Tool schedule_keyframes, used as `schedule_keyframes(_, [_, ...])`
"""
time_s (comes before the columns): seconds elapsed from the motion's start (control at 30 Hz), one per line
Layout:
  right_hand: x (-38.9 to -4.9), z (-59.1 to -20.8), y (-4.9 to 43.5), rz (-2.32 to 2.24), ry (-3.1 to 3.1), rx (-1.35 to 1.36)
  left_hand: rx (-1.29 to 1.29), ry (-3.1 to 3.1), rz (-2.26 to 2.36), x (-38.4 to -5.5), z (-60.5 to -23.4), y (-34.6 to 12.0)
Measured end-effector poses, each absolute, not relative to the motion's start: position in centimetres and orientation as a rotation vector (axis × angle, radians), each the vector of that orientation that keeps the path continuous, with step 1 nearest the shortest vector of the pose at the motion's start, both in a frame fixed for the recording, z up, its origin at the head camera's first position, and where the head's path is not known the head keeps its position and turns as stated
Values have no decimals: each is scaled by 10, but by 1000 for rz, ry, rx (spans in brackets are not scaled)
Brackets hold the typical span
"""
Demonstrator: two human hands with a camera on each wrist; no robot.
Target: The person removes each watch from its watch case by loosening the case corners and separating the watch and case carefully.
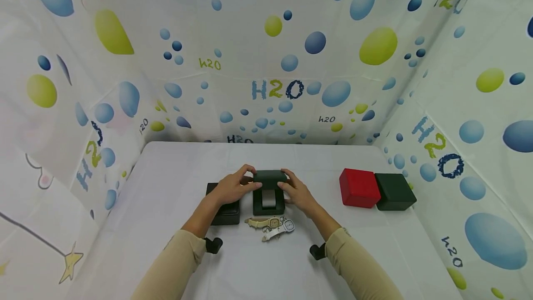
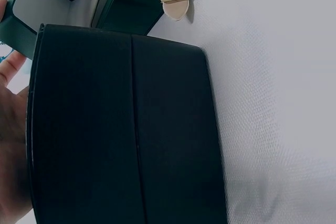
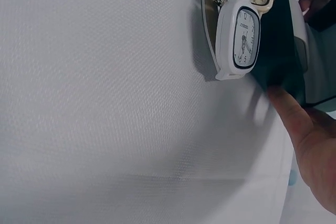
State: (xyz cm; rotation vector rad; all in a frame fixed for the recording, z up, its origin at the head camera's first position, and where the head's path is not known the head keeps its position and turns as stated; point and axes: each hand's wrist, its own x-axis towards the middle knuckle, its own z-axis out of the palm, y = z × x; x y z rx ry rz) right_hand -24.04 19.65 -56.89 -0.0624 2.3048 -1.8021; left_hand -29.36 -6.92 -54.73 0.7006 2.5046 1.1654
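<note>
A dark green watch box (image 1: 257, 211) stands with its lid (image 1: 269, 178) raised, a pale cushion inside. My left hand (image 1: 232, 188) grips the lid's left side, thumb in front and fingers behind. On the other side, my right hand (image 1: 302, 196) holds the lid, its thumb on the front; the right wrist view shows a finger (image 3: 291, 111) against the box's side. Just before the box lie a cream watch (image 1: 268, 222) and a white watch (image 1: 283, 228), close together. Left of it, partly under my left forearm, sits a closed black box (image 2: 105, 129).
A red box (image 1: 360, 188) and another dark green box (image 1: 395, 192) stand side by side at the right of the white table (image 1: 333, 263). Patterned sheets (image 1: 237, 31) hang behind the table and along both sides.
</note>
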Motion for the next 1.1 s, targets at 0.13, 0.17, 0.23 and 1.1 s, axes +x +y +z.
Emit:
schedule_keyframes(0.13, [-240,-569,198,-1810,2294,-70,716,2498,1174,-293,-546,-69])
schedule_keyframes(0.17, [-240,-569,198,-1813,2286,-72,717,2498,1172,-293,-546,-69])
schedule_keyframes(0.23, [-240,-570,198,-1815,2277,-74,734,2501,1166,-293,-546,-70])
schedule_keyframes(1.1, [-240,-576,201,-1802,2290,-90,794,2552,1097,-294,-549,-72])
